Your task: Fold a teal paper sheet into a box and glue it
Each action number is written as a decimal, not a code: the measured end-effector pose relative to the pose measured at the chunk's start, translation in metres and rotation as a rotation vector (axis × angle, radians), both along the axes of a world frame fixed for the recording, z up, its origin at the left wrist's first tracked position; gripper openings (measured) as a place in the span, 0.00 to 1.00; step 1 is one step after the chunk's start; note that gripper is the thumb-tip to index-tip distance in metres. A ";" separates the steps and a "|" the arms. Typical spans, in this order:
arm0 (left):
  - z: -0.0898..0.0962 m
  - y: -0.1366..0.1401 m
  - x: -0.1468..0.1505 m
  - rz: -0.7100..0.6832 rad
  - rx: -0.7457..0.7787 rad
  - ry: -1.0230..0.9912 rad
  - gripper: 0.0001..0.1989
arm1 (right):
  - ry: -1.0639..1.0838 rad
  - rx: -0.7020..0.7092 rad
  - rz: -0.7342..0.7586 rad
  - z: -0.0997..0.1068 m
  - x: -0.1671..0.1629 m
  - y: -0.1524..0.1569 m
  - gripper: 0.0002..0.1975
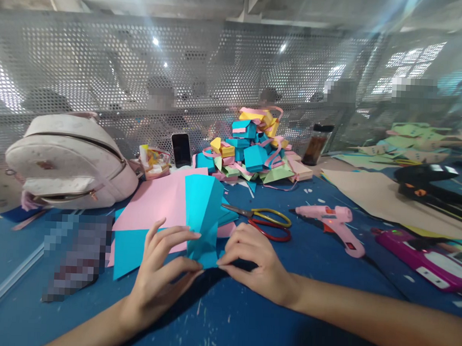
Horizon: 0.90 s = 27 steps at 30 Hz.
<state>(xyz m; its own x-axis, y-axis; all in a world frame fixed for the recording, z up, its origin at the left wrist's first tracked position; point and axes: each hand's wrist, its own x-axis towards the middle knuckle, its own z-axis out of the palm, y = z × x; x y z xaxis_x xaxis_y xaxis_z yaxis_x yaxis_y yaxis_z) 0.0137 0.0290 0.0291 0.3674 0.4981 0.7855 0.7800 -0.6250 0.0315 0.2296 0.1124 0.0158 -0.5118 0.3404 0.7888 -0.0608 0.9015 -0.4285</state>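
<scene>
A blue paper piece (202,207) with crease lines stands up from the table between my hands, its near end folded. My left hand (164,259) pinches the lower left corner between thumb and fingers. On the other side, my right hand (255,261) grips the lower right corner with thumb and forefinger. Behind the piece lie pink paper sheets (153,203) and a flat blue sheet (128,252). Scissors (269,215) with yellow and red handles rest just beyond my right hand.
A pink glue gun (334,221) and a purple power strip (422,260) lie to the right, near a black stapler (429,187). Folded paper boxes (251,143) are heaped at the back. A white backpack (70,161), phone (181,150) and bottle (317,145) stand along the mesh partition (220,65).
</scene>
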 end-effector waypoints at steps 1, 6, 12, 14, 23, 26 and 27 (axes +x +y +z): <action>0.000 0.000 0.000 0.001 -0.003 0.001 0.08 | -0.001 0.004 -0.003 0.000 0.000 0.000 0.02; 0.001 -0.001 -0.001 -0.007 -0.046 0.007 0.08 | -0.011 0.010 -0.006 0.000 0.000 -0.001 0.02; 0.003 -0.002 -0.002 -0.015 -0.094 0.007 0.08 | 0.002 0.002 0.008 -0.001 0.000 -0.001 0.02; 0.003 -0.002 -0.002 -0.019 -0.102 0.013 0.08 | 0.000 0.000 0.013 -0.001 0.000 -0.001 0.02; 0.002 -0.002 0.000 -0.027 -0.119 0.005 0.09 | -0.022 0.015 0.010 -0.002 -0.001 -0.001 0.02; 0.002 -0.002 0.001 -0.028 -0.121 0.004 0.08 | -0.028 0.021 0.008 -0.003 -0.001 -0.001 0.02; 0.003 -0.002 0.001 -0.027 -0.122 0.005 0.08 | -0.027 0.025 0.007 -0.002 -0.002 -0.001 0.02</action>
